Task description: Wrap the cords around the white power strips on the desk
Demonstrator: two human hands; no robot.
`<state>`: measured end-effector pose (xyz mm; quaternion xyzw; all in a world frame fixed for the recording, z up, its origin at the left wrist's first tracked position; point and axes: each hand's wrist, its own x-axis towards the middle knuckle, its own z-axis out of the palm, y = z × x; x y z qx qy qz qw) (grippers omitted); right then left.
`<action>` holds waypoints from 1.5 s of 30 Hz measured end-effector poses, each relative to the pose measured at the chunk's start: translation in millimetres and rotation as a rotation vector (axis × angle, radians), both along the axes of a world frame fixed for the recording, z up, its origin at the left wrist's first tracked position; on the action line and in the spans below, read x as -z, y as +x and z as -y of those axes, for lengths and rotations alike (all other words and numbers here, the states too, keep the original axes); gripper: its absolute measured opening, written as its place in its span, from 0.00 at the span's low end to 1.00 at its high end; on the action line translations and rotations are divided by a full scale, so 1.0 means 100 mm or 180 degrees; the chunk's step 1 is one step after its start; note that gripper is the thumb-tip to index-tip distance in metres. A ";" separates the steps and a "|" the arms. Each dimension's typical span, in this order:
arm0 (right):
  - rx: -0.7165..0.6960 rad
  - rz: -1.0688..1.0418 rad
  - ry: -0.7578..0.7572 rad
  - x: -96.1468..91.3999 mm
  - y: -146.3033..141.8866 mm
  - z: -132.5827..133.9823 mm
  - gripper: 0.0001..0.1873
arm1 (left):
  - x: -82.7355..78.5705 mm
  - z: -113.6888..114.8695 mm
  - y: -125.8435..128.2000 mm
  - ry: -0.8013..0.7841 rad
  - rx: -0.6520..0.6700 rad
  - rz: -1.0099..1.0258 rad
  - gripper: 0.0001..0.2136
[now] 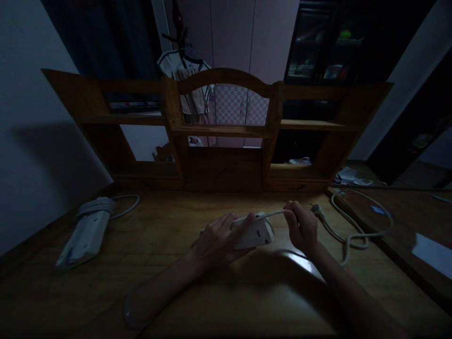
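My left hand (221, 238) is wrapped round a white power strip (259, 233), which it holds tilted above the wooden desk. From the strip a white cord (277, 213) runs across to my right hand (302, 226), whose fingers are closed on it and pull it fairly straight. Beyond that hand, the loose part of the cord loops over the desk's right side, with a plug (317, 210) lying near the fingers. Part of the strip is hidden under my left fingers.
Another power strip (86, 235) lies at the left, its cord wound round one end. A wooden shelf unit (222, 165) stands along the desk's back edge. White paper (432, 254) rests on the darker surface to the right. The room is dim.
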<state>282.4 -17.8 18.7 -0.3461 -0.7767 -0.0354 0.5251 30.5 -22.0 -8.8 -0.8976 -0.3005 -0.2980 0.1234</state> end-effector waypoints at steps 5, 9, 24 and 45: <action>0.0078 0.0062 -0.0002 0.00 0.01 -0.01 0.09 | -0.02 0.02 0.01 -0.0076 -0.0064 -0.0094 0.40; 0.0119 0.0143 -0.0011 0.00 0.03 -0.02 0.08 | -0.05 0.05 0.00 -0.0354 -0.0042 -0.0053 0.38; 0.0072 0.0226 -0.0208 0.00 0.05 -0.02 0.07 | -0.07 0.03 -0.05 -0.0553 0.0300 -0.0059 0.39; -0.0497 -0.0401 -0.2248 0.16 -0.40 -0.07 0.18 | -0.20 0.10 0.01 -0.1379 0.0263 0.1844 0.40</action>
